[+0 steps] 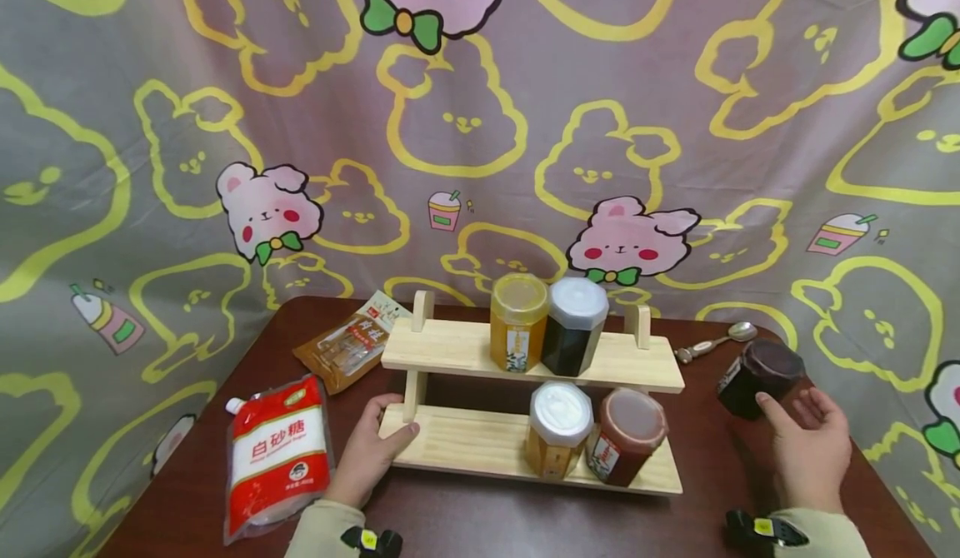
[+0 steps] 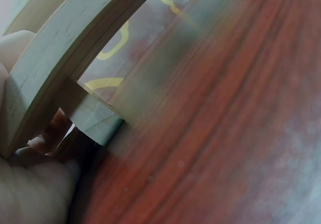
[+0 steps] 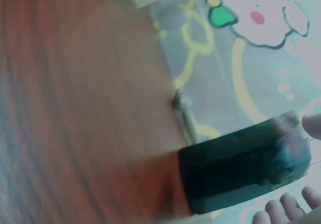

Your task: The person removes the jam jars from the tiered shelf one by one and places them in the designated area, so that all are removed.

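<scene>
My left hand (image 1: 375,450) grips the left end of a two-tier wooden rack (image 1: 450,437), thumb on top of the lower board. In the left wrist view, part of that hand (image 2: 40,189) shows beside the wood (image 2: 55,53). On the rack's upper board stand a yellow jar (image 1: 517,325) and a dark jar with a white lid (image 1: 573,333). Below are an amber jar with a white lid (image 1: 558,433) and a red-brown jar (image 1: 626,441). My right hand (image 1: 813,450) is at a dark jar (image 1: 757,379) on the right, thumb near its lid, fingers (image 3: 281,209) spread apart from it.
A metal spoon (image 1: 716,343) lies behind the dark jar on the brown table (image 1: 540,525). Left of the rack lie a red and white sugar bag (image 1: 277,458) and a brown packet (image 1: 348,346). A patterned curtain (image 1: 480,183) hangs behind the table.
</scene>
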A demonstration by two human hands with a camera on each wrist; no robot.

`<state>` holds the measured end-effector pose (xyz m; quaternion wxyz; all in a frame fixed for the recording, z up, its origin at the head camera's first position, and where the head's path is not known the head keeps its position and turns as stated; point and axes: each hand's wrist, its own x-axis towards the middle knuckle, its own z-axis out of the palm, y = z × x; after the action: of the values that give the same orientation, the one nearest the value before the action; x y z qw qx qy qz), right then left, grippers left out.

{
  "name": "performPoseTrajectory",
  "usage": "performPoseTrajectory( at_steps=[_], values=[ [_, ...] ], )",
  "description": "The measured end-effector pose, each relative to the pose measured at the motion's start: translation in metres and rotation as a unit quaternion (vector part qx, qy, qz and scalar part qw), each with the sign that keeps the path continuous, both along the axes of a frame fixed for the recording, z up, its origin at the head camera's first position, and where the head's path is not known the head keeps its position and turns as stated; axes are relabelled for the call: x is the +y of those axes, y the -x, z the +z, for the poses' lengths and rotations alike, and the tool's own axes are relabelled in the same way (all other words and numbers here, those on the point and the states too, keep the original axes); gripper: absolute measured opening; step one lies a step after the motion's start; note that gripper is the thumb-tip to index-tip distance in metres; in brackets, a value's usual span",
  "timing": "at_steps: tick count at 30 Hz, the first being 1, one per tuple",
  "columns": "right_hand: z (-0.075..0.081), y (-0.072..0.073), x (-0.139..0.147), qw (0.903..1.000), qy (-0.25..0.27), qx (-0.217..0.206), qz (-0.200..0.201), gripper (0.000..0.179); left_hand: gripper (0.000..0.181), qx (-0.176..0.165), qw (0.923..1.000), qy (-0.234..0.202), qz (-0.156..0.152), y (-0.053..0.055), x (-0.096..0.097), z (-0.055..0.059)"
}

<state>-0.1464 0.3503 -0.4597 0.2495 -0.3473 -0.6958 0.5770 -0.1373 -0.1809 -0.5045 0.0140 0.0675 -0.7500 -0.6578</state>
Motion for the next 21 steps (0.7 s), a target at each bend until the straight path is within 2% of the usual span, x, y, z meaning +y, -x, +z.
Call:
performPoseTrajectory(
  at_steps=[3, 7, 15, 21],
  values=[
    [0.008, -0.005, -0.006, 0.9968, 0.035, 0.066, -0.027, 0.072, 0.053, 0.000, 1.0000, 0.003, 0.000, 0.000, 0.001, 0.001],
    [0.018, -0.009, -0.013, 0.9864, 0.071, 0.142, -0.043, 0.067, 0.054, 0.000, 1.0000, 0.001, -0.003, -0.001, 0.001, 0.001],
    [0.039, -0.015, -0.031, 0.9681, 0.085, 0.235, -0.014, 0.064, 0.053, -0.001, 1.0000, -0.002, -0.001, -0.001, 0.001, 0.001],
    [0.055, -0.018, -0.047, 0.9577, 0.078, 0.276, 0.025, 0.060, 0.053, 0.003, 1.0000, 0.000, -0.002, -0.001, 0.001, 0.002]
  ],
)
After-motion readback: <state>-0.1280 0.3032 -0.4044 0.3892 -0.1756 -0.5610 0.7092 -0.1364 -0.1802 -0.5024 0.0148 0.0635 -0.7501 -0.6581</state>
